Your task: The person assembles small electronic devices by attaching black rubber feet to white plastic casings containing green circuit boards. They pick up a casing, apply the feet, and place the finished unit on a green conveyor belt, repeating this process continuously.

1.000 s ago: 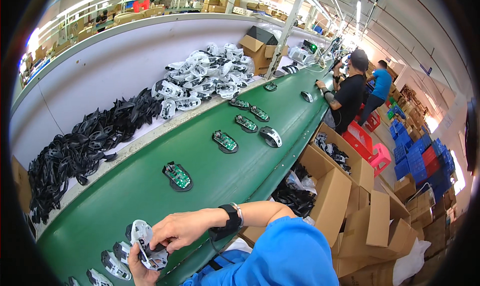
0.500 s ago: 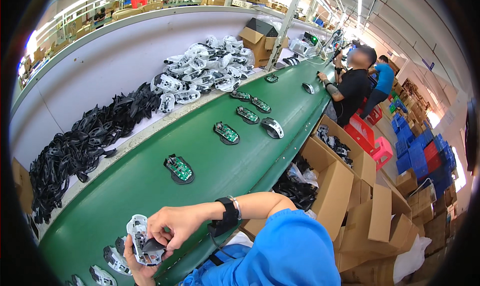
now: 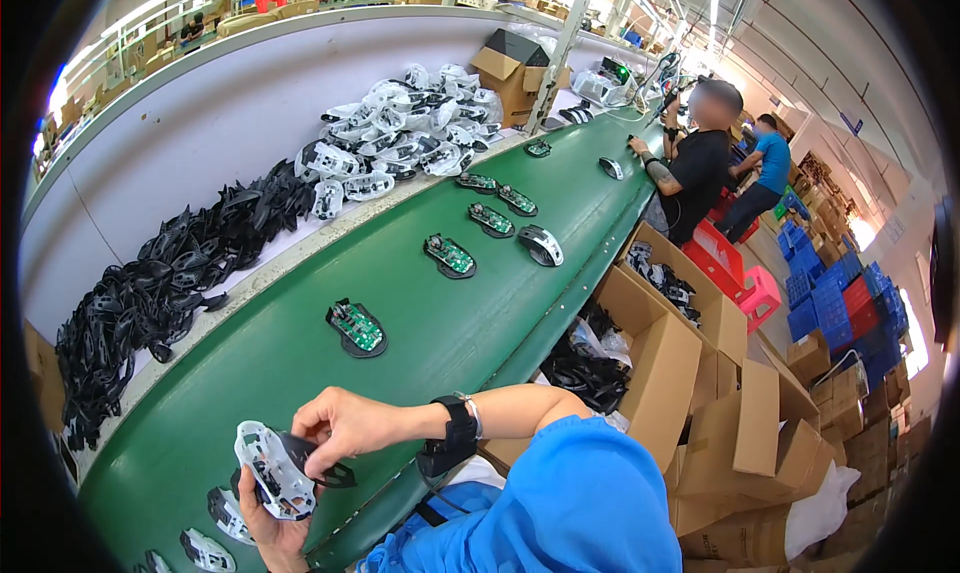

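Over the near left part of the green belt, my left hand (image 3: 268,528) is closed around a white computer mouse shell (image 3: 272,465), its hollow inside facing up. Pinched in the fingers of my right hand (image 3: 352,428) is a thin black plastic mouse cover (image 3: 338,473), held against or just over the shell's right edge; whether they touch I cannot tell. A white mouse shell with dark parts (image 3: 228,516) lies beside my left hand, and a second such shell (image 3: 207,550) lies nearer. Further up the belt is a mouse base with a green circuit board (image 3: 357,330).
Several more mouse bases (image 3: 449,256) and a white-and-black mouse (image 3: 541,245) are spread along the green belt (image 3: 440,348). Behind it are piled black plastic covers (image 3: 185,263) and white shells (image 3: 400,123). Open cardboard boxes (image 3: 665,388) stand at right. A co-worker (image 3: 705,163) is at the far end.
My right hand has lifted the black cover from over the shell's inside to its right edge. The shell has moved slightly left and up in my left hand.
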The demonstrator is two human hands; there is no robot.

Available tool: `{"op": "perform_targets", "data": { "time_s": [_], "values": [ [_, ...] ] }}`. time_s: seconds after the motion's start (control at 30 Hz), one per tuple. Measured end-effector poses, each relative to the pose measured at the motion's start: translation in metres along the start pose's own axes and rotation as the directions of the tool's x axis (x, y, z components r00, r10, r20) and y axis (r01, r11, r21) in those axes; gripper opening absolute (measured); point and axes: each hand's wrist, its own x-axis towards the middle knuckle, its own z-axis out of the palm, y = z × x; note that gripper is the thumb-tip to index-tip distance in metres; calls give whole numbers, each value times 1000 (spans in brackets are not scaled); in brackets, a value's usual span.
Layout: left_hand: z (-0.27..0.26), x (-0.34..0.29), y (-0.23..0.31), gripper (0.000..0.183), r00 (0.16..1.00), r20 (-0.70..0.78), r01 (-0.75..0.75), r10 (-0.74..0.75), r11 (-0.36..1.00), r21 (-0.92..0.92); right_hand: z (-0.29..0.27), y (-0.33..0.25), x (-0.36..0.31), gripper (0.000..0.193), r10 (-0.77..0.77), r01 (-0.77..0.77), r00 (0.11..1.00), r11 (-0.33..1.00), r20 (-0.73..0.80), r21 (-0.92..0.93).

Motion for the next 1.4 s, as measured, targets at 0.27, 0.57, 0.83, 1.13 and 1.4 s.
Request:
{"op": "perform_targets", "data": {
  "time_s": [0.27, 0.57, 0.83, 1.13, 1.4],
  "values": [
    [13, -3, 16, 68, 981, 166, -119, 100, 987, 104, -29, -13, 16, 23, 34, -69, 964, 990, -263, -126],
    [31, 18, 3, 64, 930, 173, -361, 324, 893, 270, -19, -35, -5, 22, -23, 54, 904, 997, -426, 62],
    [31, 16, -1, 72, 852, 262, -522, 453, 692, 499, 2, -41, 5, 22, -140, 127, 941, 990, -307, -61],
    [37, 3, 7, 70, 841, 328, -536, 431, 577, 616, 4, -39, 7, 21, -147, 131, 936, 989, -321, -72],
    [30, 3, 9, 69, 807, 388, -527, 445, 245, 814, 7, -36, 7, 22, -125, 69, 928, 983, -351, -167]
  ]
}}
